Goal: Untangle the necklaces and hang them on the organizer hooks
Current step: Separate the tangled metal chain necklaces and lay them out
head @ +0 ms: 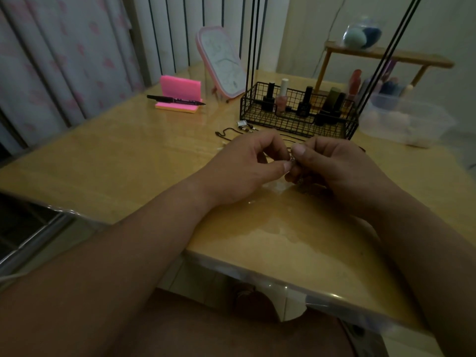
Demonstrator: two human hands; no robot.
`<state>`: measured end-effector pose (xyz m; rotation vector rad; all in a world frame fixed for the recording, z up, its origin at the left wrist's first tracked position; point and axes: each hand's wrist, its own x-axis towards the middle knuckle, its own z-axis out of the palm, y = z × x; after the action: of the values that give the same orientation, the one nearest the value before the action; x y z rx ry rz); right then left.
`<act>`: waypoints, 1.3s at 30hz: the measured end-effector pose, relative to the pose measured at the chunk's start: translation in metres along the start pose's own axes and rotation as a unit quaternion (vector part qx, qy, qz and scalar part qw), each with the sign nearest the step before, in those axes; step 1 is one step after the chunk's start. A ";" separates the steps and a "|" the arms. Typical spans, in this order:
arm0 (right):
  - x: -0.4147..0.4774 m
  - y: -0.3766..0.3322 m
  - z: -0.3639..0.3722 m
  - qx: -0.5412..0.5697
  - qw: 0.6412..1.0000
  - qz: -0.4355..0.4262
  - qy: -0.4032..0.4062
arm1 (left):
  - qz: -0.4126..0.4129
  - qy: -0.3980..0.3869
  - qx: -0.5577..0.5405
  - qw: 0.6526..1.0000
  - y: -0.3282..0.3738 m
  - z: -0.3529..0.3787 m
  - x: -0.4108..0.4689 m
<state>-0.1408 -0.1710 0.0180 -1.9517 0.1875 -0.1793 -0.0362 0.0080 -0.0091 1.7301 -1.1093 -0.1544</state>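
**Both hands pinch a necklace knot above the table**

The left hand [239, 168] and the right hand [337, 166] meet just above the wooden table [128, 161], thumbs almost touching. Between them sits a small glinting tangle of necklace [292, 158]. The left thumb and curled fingers nip it from the left side, and the right thumb and forefinger nip it from above and to the right. The knot lies right at the fingertips, not in either palm, and most of it is hidden by the fingers. How the chain runs below the hands cannot be told.

Just beyond the left knuckles a dark cord [223, 130] lies loose on the table, with a few small pendants [243, 124] beside it. More of a thin dark cord shows behind the gap between the two hands.

Behind these stands the black wire organizer basket [296, 124], with thin black rods rising from it out of the top of the view. Nail polish bottles [283, 96] stand upright inside it.

Farther left are a pink sticky-note pad [180, 88] with a black pen [175, 99] lying across it, and a pink-framed mirror [221, 60] tilted back. A clear plastic tub [412, 124] sits to the right of the basket.
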 end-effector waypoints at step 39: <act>0.000 0.001 0.001 -0.015 0.999 -0.037 0.008 | -0.058 0.021 0.014 0.998 0.000 0.002 0.003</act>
<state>-0.1402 -0.1707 0.0168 -1.9886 0.1302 -0.2421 -0.0363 0.0045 -0.0088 1.8157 -0.9848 -0.1744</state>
